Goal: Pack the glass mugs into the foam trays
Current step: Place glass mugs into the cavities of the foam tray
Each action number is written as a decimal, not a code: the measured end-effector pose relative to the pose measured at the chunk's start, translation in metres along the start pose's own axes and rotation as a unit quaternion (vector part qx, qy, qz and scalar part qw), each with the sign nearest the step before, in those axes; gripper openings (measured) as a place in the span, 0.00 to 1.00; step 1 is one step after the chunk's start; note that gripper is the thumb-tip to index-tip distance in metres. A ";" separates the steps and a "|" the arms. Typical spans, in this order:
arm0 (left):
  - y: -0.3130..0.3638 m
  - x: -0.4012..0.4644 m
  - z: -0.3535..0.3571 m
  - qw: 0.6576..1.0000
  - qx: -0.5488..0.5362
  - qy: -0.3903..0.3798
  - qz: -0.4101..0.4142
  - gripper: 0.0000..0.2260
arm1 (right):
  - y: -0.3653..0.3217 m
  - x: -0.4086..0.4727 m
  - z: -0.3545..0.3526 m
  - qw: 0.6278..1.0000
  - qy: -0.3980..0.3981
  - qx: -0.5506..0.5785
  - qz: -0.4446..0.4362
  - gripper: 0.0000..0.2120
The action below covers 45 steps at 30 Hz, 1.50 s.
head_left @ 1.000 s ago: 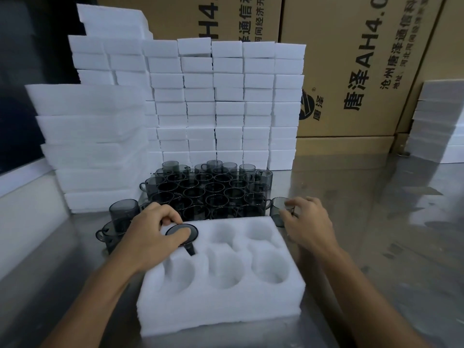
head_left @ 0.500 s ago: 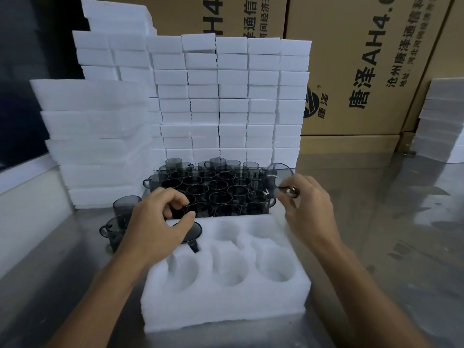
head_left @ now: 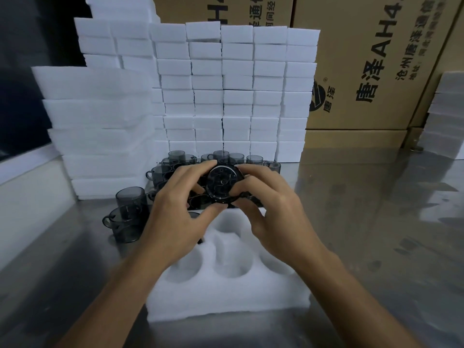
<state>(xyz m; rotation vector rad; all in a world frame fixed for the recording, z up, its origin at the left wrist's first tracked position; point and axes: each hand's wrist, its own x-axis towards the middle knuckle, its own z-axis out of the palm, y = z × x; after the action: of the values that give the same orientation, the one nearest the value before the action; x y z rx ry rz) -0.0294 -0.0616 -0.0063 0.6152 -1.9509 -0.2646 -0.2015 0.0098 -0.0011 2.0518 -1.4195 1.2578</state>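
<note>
A white foam tray point(head_left: 226, 295) with round pockets lies on the steel table in front of me. Both hands hold one smoky glass mug point(head_left: 223, 185) tipped on its side above the tray's far edge, one round end facing me. My left hand point(head_left: 175, 217) grips its left side with thumb below and fingers above. My right hand point(head_left: 271, 209) grips its right side the same way. Behind them stands a cluster of several dark glass mugs point(head_left: 226, 158). A mug sits in the tray's far left pocket, mostly hidden under my left hand.
Two loose mugs point(head_left: 126, 214) stand left of the tray. Stacks of white foam trays point(head_left: 100, 126) and foam blocks point(head_left: 236, 91) rise behind the mugs. Cardboard boxes point(head_left: 371, 61) line the back. More foam point(head_left: 447, 116) is stacked at far right.
My right hand lifted a mug from the cluster's right side and brought it to the middle. My left hand left the mug in the tray pocket and rose to take hold of the lifted mug.
</note>
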 end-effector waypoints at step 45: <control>0.004 0.009 -0.013 0.897 -0.321 -0.069 -0.296 0.18 | 0.003 0.009 -0.003 0.753 0.060 0.522 0.396 0.09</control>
<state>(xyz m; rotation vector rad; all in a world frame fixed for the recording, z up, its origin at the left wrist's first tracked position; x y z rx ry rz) -0.0224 -0.0619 0.0087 0.7343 -1.6090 -1.3051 -0.2050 0.0056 0.0075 1.7636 -1.8085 3.0365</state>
